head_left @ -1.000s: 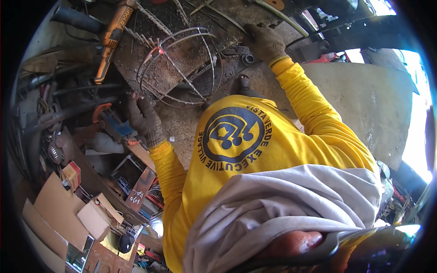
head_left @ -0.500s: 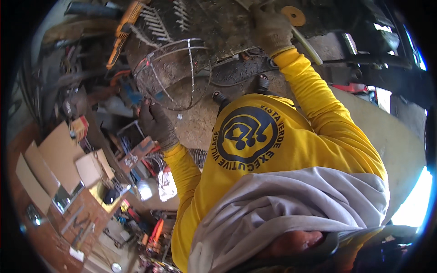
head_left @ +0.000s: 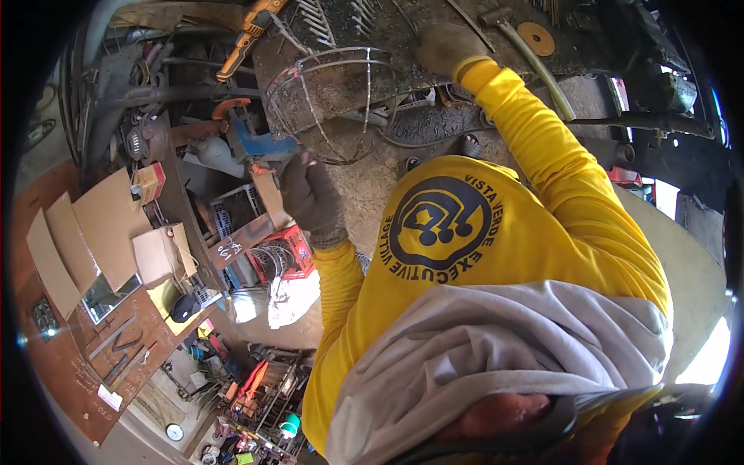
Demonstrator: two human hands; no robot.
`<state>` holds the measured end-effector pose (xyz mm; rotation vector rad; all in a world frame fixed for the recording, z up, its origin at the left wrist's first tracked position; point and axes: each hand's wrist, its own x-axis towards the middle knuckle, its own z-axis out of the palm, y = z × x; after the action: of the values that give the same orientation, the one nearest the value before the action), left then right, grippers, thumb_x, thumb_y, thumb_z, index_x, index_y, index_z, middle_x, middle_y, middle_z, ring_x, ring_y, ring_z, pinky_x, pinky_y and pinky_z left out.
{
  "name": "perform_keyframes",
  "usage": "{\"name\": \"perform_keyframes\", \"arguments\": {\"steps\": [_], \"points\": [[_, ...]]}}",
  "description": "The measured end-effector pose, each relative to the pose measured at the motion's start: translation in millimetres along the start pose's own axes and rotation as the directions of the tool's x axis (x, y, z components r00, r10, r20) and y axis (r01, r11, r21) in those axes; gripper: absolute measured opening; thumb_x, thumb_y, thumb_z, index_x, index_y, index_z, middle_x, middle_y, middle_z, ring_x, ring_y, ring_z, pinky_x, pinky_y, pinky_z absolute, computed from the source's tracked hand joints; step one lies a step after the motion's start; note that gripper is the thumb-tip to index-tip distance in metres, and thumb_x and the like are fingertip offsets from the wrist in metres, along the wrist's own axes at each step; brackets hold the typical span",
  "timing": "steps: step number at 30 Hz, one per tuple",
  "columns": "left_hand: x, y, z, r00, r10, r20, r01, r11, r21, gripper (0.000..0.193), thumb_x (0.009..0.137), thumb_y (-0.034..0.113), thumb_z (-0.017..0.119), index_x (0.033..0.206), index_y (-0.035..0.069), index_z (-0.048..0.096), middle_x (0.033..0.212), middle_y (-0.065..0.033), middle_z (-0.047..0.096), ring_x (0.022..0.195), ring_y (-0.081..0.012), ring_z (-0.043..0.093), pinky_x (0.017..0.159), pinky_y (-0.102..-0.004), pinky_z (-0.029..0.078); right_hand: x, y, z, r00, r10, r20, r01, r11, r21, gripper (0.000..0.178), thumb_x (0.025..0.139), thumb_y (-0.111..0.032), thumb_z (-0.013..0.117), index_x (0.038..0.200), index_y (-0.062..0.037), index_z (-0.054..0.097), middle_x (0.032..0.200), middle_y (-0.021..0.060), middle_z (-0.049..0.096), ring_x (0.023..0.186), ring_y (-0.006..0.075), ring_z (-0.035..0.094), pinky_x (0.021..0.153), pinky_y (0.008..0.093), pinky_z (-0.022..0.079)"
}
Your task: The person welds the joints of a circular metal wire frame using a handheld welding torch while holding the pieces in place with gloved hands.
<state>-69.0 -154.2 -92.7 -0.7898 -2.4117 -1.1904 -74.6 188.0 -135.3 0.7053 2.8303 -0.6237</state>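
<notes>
My left hand (head_left: 312, 198), in a dark knit glove, has its fingers curled beside the near left rim of a wire frame (head_left: 368, 85). Whatever they may hold is hidden. This rounded frame of bent, ribbed metal rods rests partly on the dark, grimy worktable (head_left: 434, 77) and overhangs its near edge. Over the table, my gloved right hand (head_left: 449, 48) is blurred, so its fingers cannot be made out. Close to it lie a thin rod (head_left: 470, 25) and a hammer (head_left: 536, 70) with a long pale handle. Beyond the hammer is a flat tan disc (head_left: 536, 39).
A yellow-orange power tool (head_left: 252, 39) and short ribbed rods (head_left: 316, 22) lie at the far left of the table. Left of me are a blue metal piece (head_left: 263, 141), a red crate (head_left: 291, 252), cardboard (head_left: 108, 225) and a brown board (head_left: 116, 372) with hand tools.
The whole view has shifted, so the table and its things appear further right and higher. My right hand has moved left across the table, away from the hammer. My left hand stays beside the frame.
</notes>
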Motion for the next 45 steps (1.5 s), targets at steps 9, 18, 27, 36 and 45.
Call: {"name": "perform_keyframes", "arguments": {"steps": [9, 18, 27, 36, 45], "points": [[28.3, 63.2, 35.3, 0.916, 0.094, 0.39, 0.092, 0.897, -0.432, 0.025, 0.098, 0.012, 0.066, 0.12, -0.001, 0.064, 0.113, -0.0138, 0.07, 0.103, -0.0196, 0.067, 0.09, -0.0308, 0.053, -127.7, -43.9, -9.8, 0.962, -0.255, -0.102, 0.26, 0.723, 0.64, 0.035, 0.092, -0.034, 0.064, 0.101, -0.0005, 0.068, 0.101, 0.0214, 0.07, 0.085, 0.0307, 0.07, 0.074, 0.044, 0.057], [30.5, 65.9, 32.1, 0.774, -0.442, 0.452, 0.601, 0.738, -0.308, 0.017, 0.099, 0.014, 0.064, 0.108, 0.001, 0.066, 0.09, -0.0044, 0.064, 0.08, -0.0111, 0.059, 0.073, -0.0282, 0.049, -132.7, -82.6, -3.5, 0.793, -0.568, -0.221, 0.607, 0.699, 0.378, 0.032, 0.086, -0.027, 0.071, 0.108, -0.0036, 0.069, 0.098, 0.0149, 0.072, 0.083, 0.0333, 0.072, 0.069, 0.0419, 0.059], [41.8, 61.1, -28.3, 0.796, -0.385, 0.468, 0.232, 0.907, 0.351, 0.029, 0.097, 0.013, 0.066, 0.124, 0.002, 0.066, 0.094, -0.0086, 0.07, 0.072, -0.0151, 0.063, 0.063, -0.0301, 0.051, -25.6, -5.9, 3.8, 0.766, -0.526, -0.369, 0.607, 0.781, 0.146, 0.041, 0.09, -0.035, 0.07, 0.122, -0.009, 0.066, 0.111, 0.0122, 0.07, 0.1, 0.0275, 0.068, 0.084, 0.0379, 0.056], [96.1, 111.1, -27.0, 0.698, -0.486, 0.526, 0.284, 0.862, 0.419, 0.039, 0.094, 0.01, 0.065, 0.133, 0.005, 0.063, 0.1, -0.0182, 0.073, 0.079, -0.0176, 0.069, 0.071, -0.0336, 0.054, 2.5, -6.9, 33.9, 0.767, -0.525, -0.369, 0.623, 0.747, 0.231, 0.05, 0.084, -0.049, 0.073, 0.123, -0.0177, 0.07, 0.112, 0.0063, 0.07, 0.106, 0.0286, 0.067, 0.091, 0.0424, 0.054], [130.8, 125.5, -17.0, 0.708, -0.377, 0.597, -0.002, 0.844, 0.536, 0.037, 0.088, 0.013, 0.07, 0.124, 0.005, 0.068, 0.091, -0.018, 0.073, 0.071, -0.0287, 0.072, 0.065, -0.0377, 0.056, 9.4, -10.5, 29.0, 0.789, -0.513, -0.338, 0.607, 0.737, 0.298, 0.041, 0.086, -0.045, 0.072, 0.117, -0.0189, 0.073, 0.1, 0.0049, 0.071, 0.097, 0.0273, 0.068, 0.085, 0.0405, 0.054]]}}
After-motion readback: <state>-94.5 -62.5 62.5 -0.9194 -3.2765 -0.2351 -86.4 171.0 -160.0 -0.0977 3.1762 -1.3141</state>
